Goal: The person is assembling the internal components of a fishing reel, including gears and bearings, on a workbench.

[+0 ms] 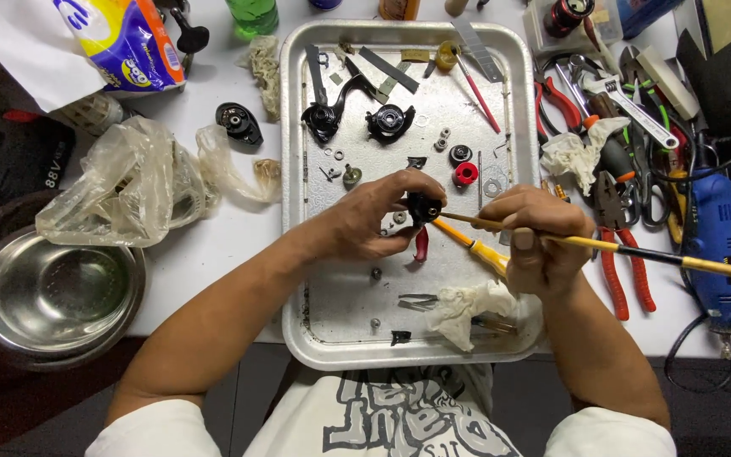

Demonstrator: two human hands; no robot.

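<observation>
1. Over the metal tray (518, 101), left hand (374, 222) clamped on small black part (423, 207), fingers wrapped round it.
2. Right hand (539, 241) pinched shut on long thin brush (636, 251), tip meeting the part.
3. Best kept steady: light strokes, part turned slowly, wrist braced.
4. Hidden: brush tip, part's underside, most of yellow-handled tool (477, 245) beneath the fingers.

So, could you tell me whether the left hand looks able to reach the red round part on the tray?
Probably yes: the red round part lies uncovered just beyond the left hand, though that hand already holds a small black part.
</observation>
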